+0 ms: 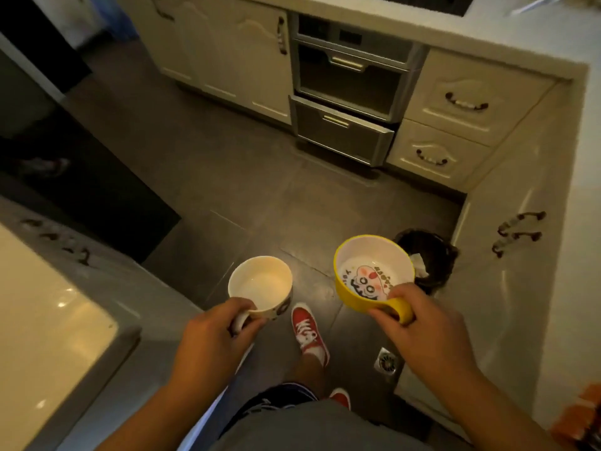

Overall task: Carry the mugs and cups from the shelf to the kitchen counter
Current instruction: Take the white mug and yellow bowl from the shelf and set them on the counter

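My left hand grips the handle of a white mug, held upright and empty over the dark floor. My right hand holds a wide yellow mug by its yellow handle; the inside is white with a cartoon face printed on the bottom. Both mugs hang at waist height in front of me, about a hand's width apart. The kitchen counter runs along the top and down the right side of the view.
Cream cabinets and a steel built-in appliance with a drawer slightly ajar stand ahead. A dark bin sits in the right-hand corner. A pale countertop lies at left. Red shoes and a floor drain are below.
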Demonstrator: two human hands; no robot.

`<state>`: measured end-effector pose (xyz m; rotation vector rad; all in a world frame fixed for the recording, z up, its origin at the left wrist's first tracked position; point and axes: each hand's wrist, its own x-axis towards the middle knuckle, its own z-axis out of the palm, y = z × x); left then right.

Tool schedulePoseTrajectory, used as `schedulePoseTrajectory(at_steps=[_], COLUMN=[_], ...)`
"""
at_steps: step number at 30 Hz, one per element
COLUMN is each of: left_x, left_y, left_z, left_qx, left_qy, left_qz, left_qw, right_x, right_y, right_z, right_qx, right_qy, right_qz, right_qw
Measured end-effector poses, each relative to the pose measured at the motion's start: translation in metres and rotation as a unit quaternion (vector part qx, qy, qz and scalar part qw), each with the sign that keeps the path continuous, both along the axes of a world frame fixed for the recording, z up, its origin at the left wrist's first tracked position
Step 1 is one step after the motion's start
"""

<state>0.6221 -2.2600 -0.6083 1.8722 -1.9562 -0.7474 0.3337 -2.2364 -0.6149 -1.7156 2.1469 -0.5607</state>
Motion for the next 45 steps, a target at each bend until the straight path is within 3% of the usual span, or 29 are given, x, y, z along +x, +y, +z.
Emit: schedulePoseTrajectory(at_steps=[9, 16, 22, 28, 36, 45], left_x=[-0.012, -0.042, -0.062, -0.06, -0.011, 0.097], left_y=[-0.157, -0.28, -0.393, -0.491, -0.545, -0.618], left_z=[-0.025, -0.022, -0.028, -0.021, -0.002, -0.022], left_qx=[0.011, 0.028, 0.019, 0.032, 0.039, 0.04], left_qy=[0.05, 0.072, 0.048, 0.006, -0.006, 0.023], left_qz=[0.101, 0.071, 0.061, 0.109, 0.259, 0.376], left_qw=[0.994, 0.994, 0.997, 0.994, 0.965, 0.926], right_x=[-0.016, -0.06, -0.087, -0.087, 0.002, 0.15], right_y=[-0.178, -0.263, -0.366, -0.516, -0.699, -0.837], right_z=[0.004, 0.011, 0.001, -0.006, -0.001, -0.015], right_qx=[0.021, 0.076, 0.107, 0.082, -0.007, -0.068], right_qy=[0.062, 0.072, 0.081, 0.086, 0.062, 0.048], right_qz=[0.06, 0.014, 0.015, 0.11, 0.302, 0.416], right_qw=[0.996, 0.994, 0.991, 0.987, 0.951, 0.906])
